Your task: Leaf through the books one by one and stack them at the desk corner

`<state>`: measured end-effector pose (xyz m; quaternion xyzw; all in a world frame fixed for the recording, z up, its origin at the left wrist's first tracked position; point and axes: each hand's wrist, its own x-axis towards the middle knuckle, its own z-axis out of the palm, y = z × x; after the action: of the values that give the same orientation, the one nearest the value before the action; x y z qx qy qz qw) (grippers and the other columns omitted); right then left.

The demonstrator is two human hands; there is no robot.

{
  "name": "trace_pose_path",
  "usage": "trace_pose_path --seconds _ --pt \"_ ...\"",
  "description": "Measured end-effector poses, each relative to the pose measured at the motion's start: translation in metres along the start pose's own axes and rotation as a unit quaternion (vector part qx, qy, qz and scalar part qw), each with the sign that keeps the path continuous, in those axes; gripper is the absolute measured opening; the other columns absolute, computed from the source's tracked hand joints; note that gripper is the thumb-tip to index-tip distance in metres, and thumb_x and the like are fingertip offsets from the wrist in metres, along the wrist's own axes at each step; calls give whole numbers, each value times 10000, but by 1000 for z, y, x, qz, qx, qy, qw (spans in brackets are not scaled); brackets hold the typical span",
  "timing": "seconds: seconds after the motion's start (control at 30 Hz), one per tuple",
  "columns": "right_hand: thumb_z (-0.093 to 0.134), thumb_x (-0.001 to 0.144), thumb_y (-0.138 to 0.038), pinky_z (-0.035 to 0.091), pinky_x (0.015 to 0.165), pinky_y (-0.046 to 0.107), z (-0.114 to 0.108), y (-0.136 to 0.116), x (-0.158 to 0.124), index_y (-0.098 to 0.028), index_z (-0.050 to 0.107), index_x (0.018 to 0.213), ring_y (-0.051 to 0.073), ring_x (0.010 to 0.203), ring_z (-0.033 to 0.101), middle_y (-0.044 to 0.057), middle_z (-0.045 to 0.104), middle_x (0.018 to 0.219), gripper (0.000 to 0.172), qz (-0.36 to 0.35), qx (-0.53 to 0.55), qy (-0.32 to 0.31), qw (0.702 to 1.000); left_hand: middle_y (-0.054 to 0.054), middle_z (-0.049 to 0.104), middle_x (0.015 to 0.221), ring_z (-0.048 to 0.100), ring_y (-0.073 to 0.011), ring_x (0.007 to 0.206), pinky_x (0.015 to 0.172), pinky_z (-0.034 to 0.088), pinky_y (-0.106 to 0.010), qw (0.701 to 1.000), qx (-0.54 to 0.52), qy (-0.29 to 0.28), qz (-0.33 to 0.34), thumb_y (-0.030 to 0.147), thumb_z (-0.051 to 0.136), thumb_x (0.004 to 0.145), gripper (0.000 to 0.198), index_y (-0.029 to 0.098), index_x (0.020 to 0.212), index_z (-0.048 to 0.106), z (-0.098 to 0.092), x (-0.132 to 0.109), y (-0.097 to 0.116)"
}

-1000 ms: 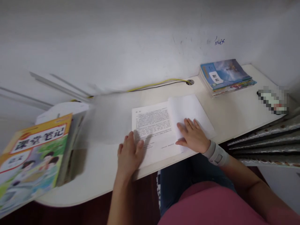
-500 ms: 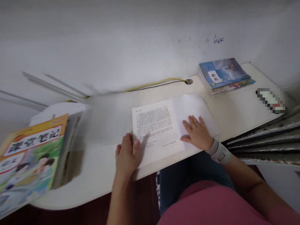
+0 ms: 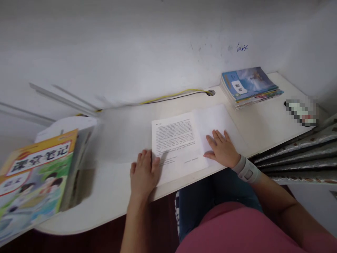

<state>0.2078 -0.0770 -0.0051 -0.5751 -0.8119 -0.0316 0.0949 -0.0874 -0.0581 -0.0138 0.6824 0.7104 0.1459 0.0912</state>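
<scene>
An open booklet lies on the white desk (image 3: 113,140), with a printed page (image 3: 176,140) on the left and a blank white page (image 3: 218,119) on the right. My left hand (image 3: 144,172) lies flat on the desk at the printed page's lower left corner, fingers stretched out and holding nothing. My right hand (image 3: 222,149) rests palm down on the lower part of the blank page, fingers spread. A grey band (image 3: 246,170) wraps my right wrist.
A stack of colourful books (image 3: 249,88) lies at the desk's far right by the wall. At the left stands a yellow-and-green textbook (image 3: 34,179) on a pile. A yellow cable (image 3: 173,95) runs to a desk hole. Patterned panels (image 3: 297,154) lean at the right.
The right-hand page has settled flat under my right hand, which slid slightly right. My left hand stayed at the page corner.
</scene>
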Motion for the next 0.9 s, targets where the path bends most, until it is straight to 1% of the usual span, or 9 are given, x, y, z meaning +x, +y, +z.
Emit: trace_pose_path --seconds 0.17,0.33,0.57,0.77,0.83,0.9 --pt "367 889 -643 219 1106 564 -2 1 -1 -88 454 1384 348 1360 372 283 424 1427 749 11 -3 2 1000 -197 396 1479 309 -308 1405 1130 228 -538 1000 -6 -2 -1 406 256 951 571 86 1384 447 1 1 -2" --pt "358 896 -637 204 1111 570 1 6 -1 -98 443 1392 340 1367 362 271 414 1440 737 5 1 0 1000 -185 402 1479 316 -310 1401 1124 238 -545 1000 -6 7 2 410 254 950 565 103 1370 475 3 1 -4" --pt "348 913 -615 200 1108 591 1 11 -2 -80 452 1385 347 1362 367 274 406 1444 720 -8 -3 -1 1000 -214 405 1467 326 -330 1393 1112 248 -562 1000 8 9 6 403 238 947 589 55 1351 488 2 0 -1" --pt "426 907 -582 174 1117 610 -2 17 -2 -77 485 1357 342 1383 331 243 450 1427 678 -25 1 6 1000 -188 413 1471 334 -312 1390 1119 242 -552 1000 -6 13 1 386 266 949 537 106 1344 498 2 1 -2" --pt "425 910 -575 176 1118 610 -3 18 -2 -76 484 1356 337 1384 330 243 453 1424 671 -27 2 2 1000 -183 428 1463 345 -306 1386 1117 253 -543 1000 -15 20 3 395 278 945 520 120 1309 526 1 1 -3" --pt "424 922 -546 178 1119 608 -7 17 -3 -100 485 1359 332 1400 301 225 421 1455 628 -38 8 3 999 -183 455 1442 360 -295 1379 1111 283 -518 999 -29 27 7 409 296 935 495 129 1235 574 0 2 -3"
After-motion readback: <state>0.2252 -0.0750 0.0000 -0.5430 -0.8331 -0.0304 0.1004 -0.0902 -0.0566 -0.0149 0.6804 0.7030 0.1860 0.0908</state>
